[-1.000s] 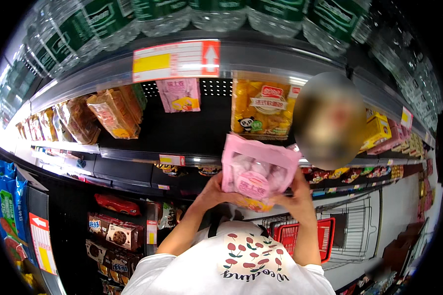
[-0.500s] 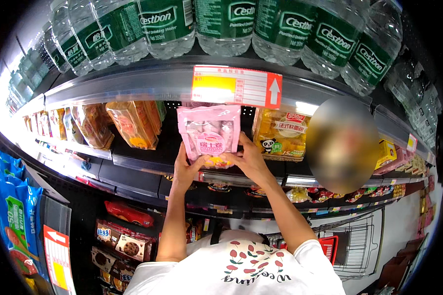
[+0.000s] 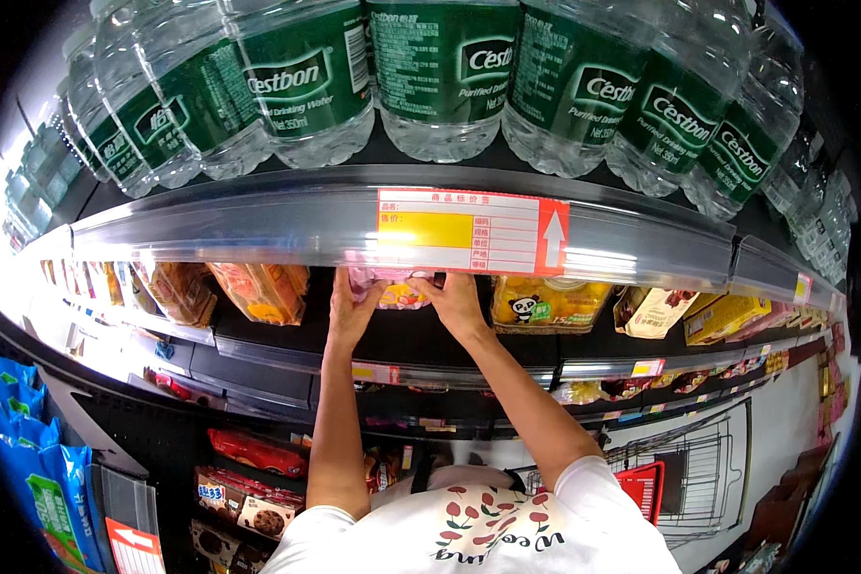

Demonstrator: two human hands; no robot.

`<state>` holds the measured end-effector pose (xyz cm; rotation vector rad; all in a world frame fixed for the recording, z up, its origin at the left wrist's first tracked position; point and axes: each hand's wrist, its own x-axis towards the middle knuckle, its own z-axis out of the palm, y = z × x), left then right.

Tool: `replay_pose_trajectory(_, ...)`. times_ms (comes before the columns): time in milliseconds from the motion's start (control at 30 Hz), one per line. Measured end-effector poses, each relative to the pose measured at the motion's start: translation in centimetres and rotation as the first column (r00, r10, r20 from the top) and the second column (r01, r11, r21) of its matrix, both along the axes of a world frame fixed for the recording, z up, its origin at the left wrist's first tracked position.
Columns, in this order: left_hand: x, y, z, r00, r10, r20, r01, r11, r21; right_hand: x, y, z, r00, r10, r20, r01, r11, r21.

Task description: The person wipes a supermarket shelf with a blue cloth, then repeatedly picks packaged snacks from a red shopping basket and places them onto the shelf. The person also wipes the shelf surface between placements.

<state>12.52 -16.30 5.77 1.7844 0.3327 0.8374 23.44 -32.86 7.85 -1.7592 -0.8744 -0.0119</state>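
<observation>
A person's two bare hands reach into a black shelf, under a shelf edge with a red, white and yellow price card. Between them is a pink bag, its upper part hidden behind that edge. The left hand pinches the bag's left side and the right hand its right, thumbs over the near face; the fingertips behind cannot be seen. An orange packet stands to the left, a yellow bag to the right.

The pink bag looks light and soft, its glossy wrapping probably a little slippery, its contents likely easy to squash. The lower sides seem the best hold, one hand on each, with gentle, even pressure; squeezing the middle could dent it.
</observation>
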Motion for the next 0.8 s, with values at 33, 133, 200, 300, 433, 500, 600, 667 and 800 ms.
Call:
replay_pose_trajectory(33,0.0,0.1,-0.2,1.0,0.002,0.003,-0.002,1.0,0.003,0.0,0.0,-0.3,0.999,-0.01,0.031,0.01,1.0,-0.001)
replay_pose_trajectory(133,0.4,0.5,-1.3,1.0,-0.001,0.026,0.002,0.999,-0.051,0.0,0.9,-1.3,0.995,-0.05,0.09,0.042,0.995,0.094)
replay_pose_trajectory(200,0.9,0.8,-2.3,1.0,0.018,0.022,-0.017,0.997,-0.075,0.0,1.1,-1.2,0.996,0.03,-0.079,-0.022,0.994,0.103)
replay_pose_trajectory(300,1.3,0.7,-2.8,0.998,0.063,0.028,-0.061,0.995,-0.078,-0.1,1.1,-1.2,0.995,0.033,-0.094,-0.023,0.994,0.11)
replay_pose_trajectory(433,0.7,-0.3,-1.9,0.997,0.064,0.05,-0.058,0.99,-0.128,-0.1,0.5,0.0,0.989,0.042,-0.144,-0.038,0.999,0.029)
replay_pose_trajectory(500,0.7,-0.3,-2.0,0.994,0.086,0.074,-0.081,0.994,-0.069,0.1,0.5,-1.6,0.999,-0.038,0.018,0.036,0.998,0.059)
replay_pose_trajectory(600,0.4,-0.8,-2.9,0.97,0.186,0.155,-0.201,0.976,0.088,-0.8,-0.7,-1.8,0.993,-0.077,0.089,0.072,0.995,0.066)
replay_pose_trajectory(667,-0.2,-2.8,-2.3,0.94,0.282,0.193,-0.277,0.96,-0.051,-1.7,-2.4,-1.6,0.989,-0.1,0.111,0.097,0.995,0.032)
replay_pose_trajectory(800,-2.8,-9.1,1.1,0.909,0.371,0.188,-0.395,0.913,0.105,-4.3,-6.9,-0.5,0.944,0.036,0.328,0.028,0.982,-0.187)
